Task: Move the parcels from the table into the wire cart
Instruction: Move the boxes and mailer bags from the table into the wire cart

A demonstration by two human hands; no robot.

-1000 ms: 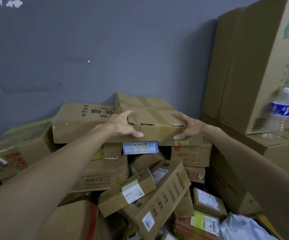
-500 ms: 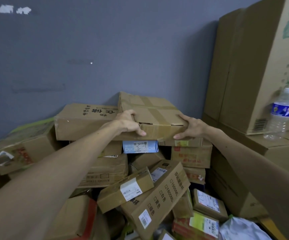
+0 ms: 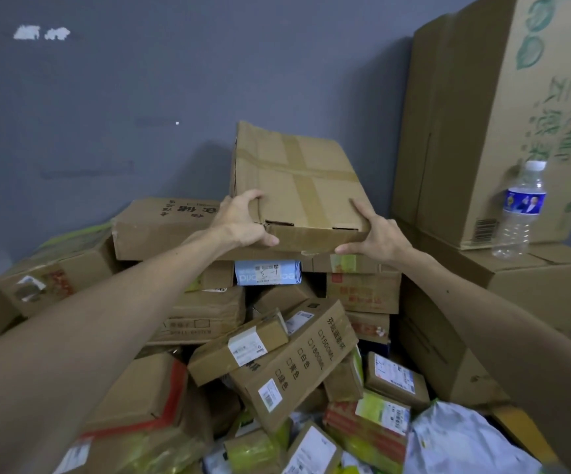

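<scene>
- Head view, the step: you were lifting the taped parcel point(image 3: 297, 179) off the top of the heap, so it probably paid to raise both sides evenly and bring it toward your chest before turning for the wire cart, which was not in view
- Head view, the care needed: the near flap looked loose and gaped at two slots, so I judged it safer to carry the weight from underneath than to pull on that flap; the long box point(image 3: 164, 227) and the blue packet point(image 3: 267, 272) lay right below and could have slid if dragged across
- Head view, the hands: your left hand point(image 3: 239, 224) clamped the near left corner, fingers point(image 3: 253, 196) curled over the top face and thumb along the front edge; your right hand point(image 3: 380, 234) clamped the near right corner the same way
- Head view, the parcel: it sat between your two hands, tilted, its far end higher against the grey wall; whether its underside had cleared the heap I could not tell
- Head view, the side: the water bottle point(image 3: 520, 206) stood well apart on cartons to your right
</scene>
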